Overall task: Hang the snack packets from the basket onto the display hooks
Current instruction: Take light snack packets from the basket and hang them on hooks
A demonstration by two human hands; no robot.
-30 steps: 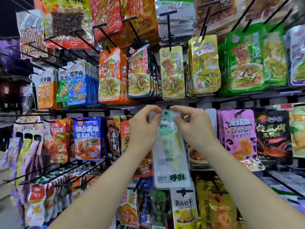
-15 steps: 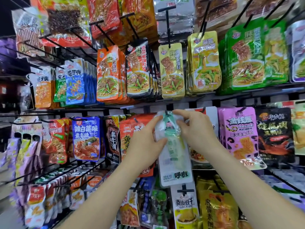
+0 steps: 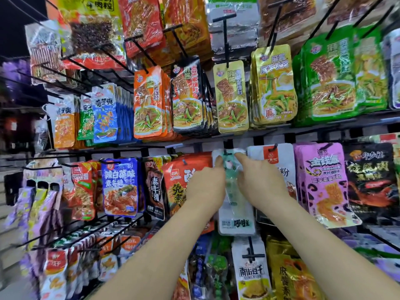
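A white and pale-green snack packet [image 3: 236,221] hangs lengthwise between my two hands, its top edge pressed up against a black display hook [image 3: 225,150] under the middle shelf rail. My left hand [image 3: 206,187] pinches the packet's upper left corner. My right hand [image 3: 260,185] pinches the upper right corner, index finger pointing at the hook. Whether the hook passes through the packet's hole is hidden by my fingers. The basket is out of view.
Full hooks surround the spot: an orange packet [image 3: 184,182] to the left, a white one [image 3: 279,161] and a pink one [image 3: 322,182] to the right. Long bare black hooks [image 3: 86,232] stick out at lower left. Another packet [image 3: 251,271] hangs just below.
Both hands pushed the packet farther in toward the rack and up to the hook. The orange and white neighbouring packets are now more exposed beside my hands.
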